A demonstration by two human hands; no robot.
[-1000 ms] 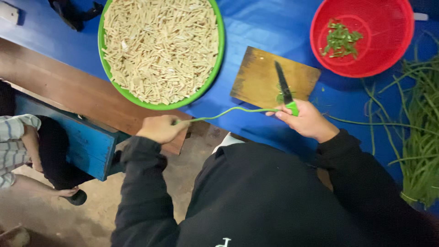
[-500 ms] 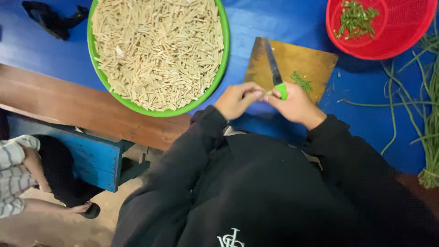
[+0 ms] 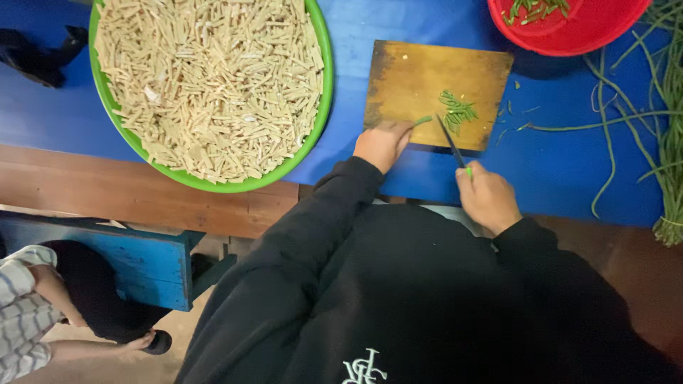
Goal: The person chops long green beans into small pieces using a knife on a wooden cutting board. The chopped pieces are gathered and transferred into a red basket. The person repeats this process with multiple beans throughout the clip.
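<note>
Right hand (image 3: 487,198), lower centre-right of the frame, closed around the green handle of a dark-bladed knife (image 3: 450,142) whose tip rests on the wooden cutting board (image 3: 398,78). Left hand (image 3: 383,142), fingers curled together, pins a folded green bean bundle (image 3: 422,121) against the board's near edge; half a second earlier both hands met at the bundle in front of the chest, and a second ago the bean was stretched full length between them. The folding is thus finished and cutting has begun, as the small heap of cut bean pieces (image 3: 457,110) beside the blade indicates. Outward: red basket (image 3: 569,28) with more cut greens at upper right, uncut long beans (image 3: 658,107) along the right edge, and a green-rimmed basin (image 3: 321,107) of pale cut sticks at upper left, all on the blue counter (image 3: 555,171).
</note>
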